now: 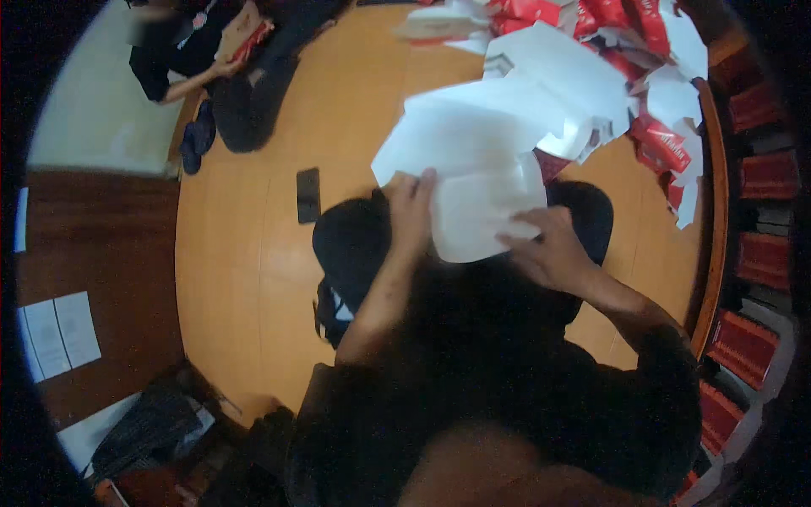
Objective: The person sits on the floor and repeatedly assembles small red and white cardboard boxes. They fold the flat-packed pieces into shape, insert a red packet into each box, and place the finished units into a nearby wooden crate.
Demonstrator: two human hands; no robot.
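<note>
A white paperboard carton [481, 207], partly folded, is held up over my lap with its rounded near end toward me and its pale inner side showing. My left hand [411, 211] grips its left edge, thumb on the inner face and the other fingers mostly behind. At its lower right side, my right hand [549, 245] is closed on the edge with fingertips against the inner surface, slightly blurred. Beyond the carton, another white unfolded sheet [557, 72] with cut flaps lies on the pile.
Red-and-white flattened cartons [659, 139] heap up at the far right. A dark phone [308, 195] lies on the wooden floor to my left. At the far left, another person [190, 51] sits holding a brown-and-red carton [242, 32]. Stacked red bundles [743, 346] line the right wall.
</note>
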